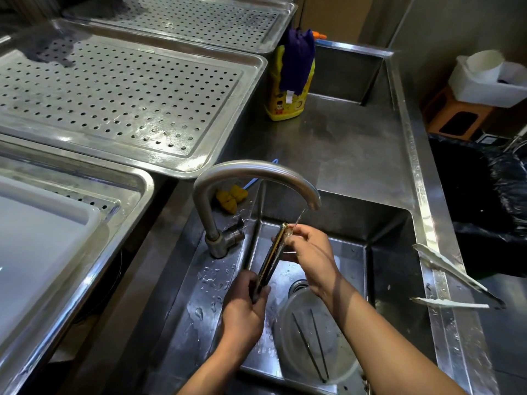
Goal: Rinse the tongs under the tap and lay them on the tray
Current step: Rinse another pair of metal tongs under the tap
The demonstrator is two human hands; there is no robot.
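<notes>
Both hands hold one pair of tongs point(271, 259) over the sink point(370, 266), under the tap point(256, 178). The left hand point(245, 306) has its fingers point(263, 292) clenched around the lower end of the tongs. The right hand point(310, 258) pinches the upper end, its fingers point(296, 230) grasping the tip where a thin stream of water point(299, 218) falls from the spout just above them. The tongs run slanted from the left fingers up to the right fingers, their arms pressed together.

Below the right wrist, a clear round container point(316, 337) lies in the sink with dark chopsticks point(313, 346) across it. Well to the right of the right fingers, a second pair of metal tongs point(453, 280) rests spread open across the sink's rim. Far up and left of the left fingers, a perforated tray point(114, 98) sits on the counter point(342, 155), with a yellow bottle point(288, 81) beyond the tap.
</notes>
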